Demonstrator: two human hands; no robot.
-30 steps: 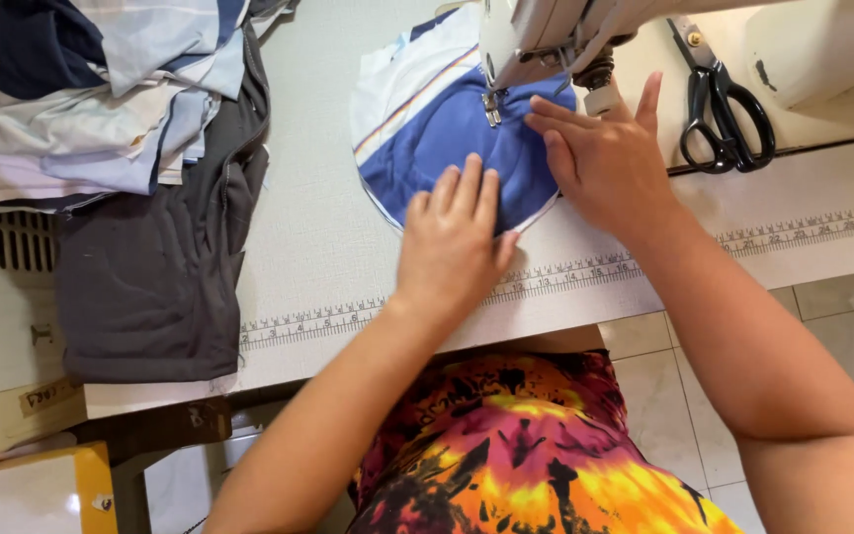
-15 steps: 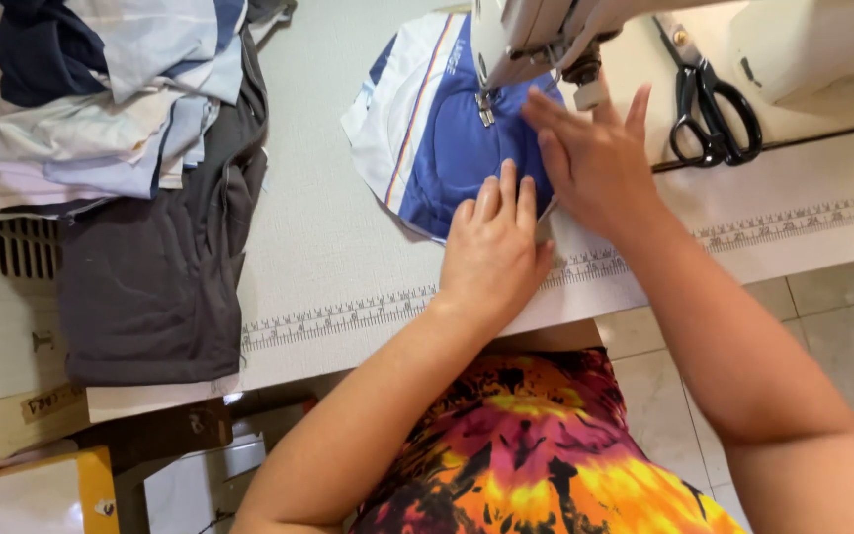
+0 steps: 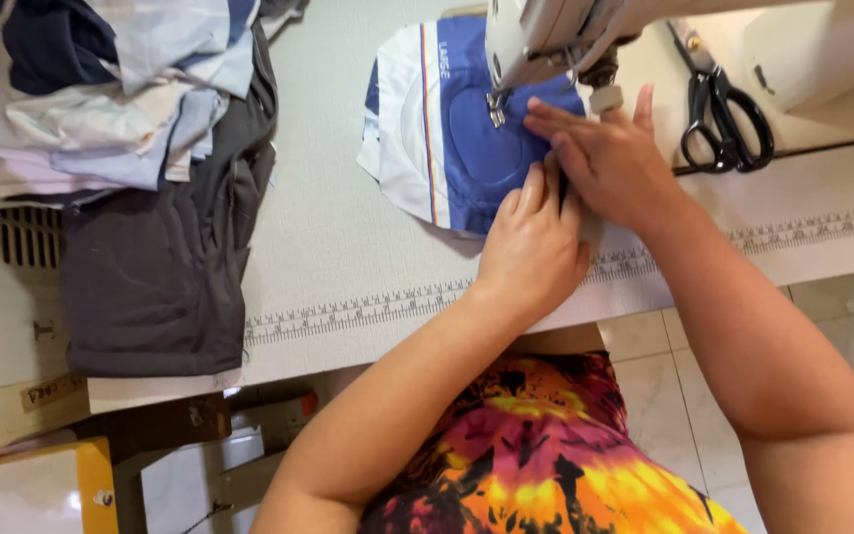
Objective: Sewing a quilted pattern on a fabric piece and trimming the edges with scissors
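**Both hands flat on the blue piece at the needle**

My left hand lies palm down on the blue and white fabric piece, fingers together and stretched toward the machine, so the cloth stays smooth against the desk and cannot bunch. My right hand sits just beside it, also open and pressing down, its fingertips reaching to the presser foot so I can steer the edge close to where the stitch lands. Neither hand is gripping anything; both only pin the fabric flat, and they touch each other at the near edge of the piece.

The piece itself lies on the desk directly under the head of the white sewing machine, with its white side and thin striped band spread out to my left, away from the needle, where it does not drag.

The black scissors rest on the machine bed to my right, near enough for the right hand. A heap of folded pale and dark garments lies well apart on the far left of the desk, clear of the sewing area. A printed measuring tape strip runs along the desk's front edge, under my forearms.
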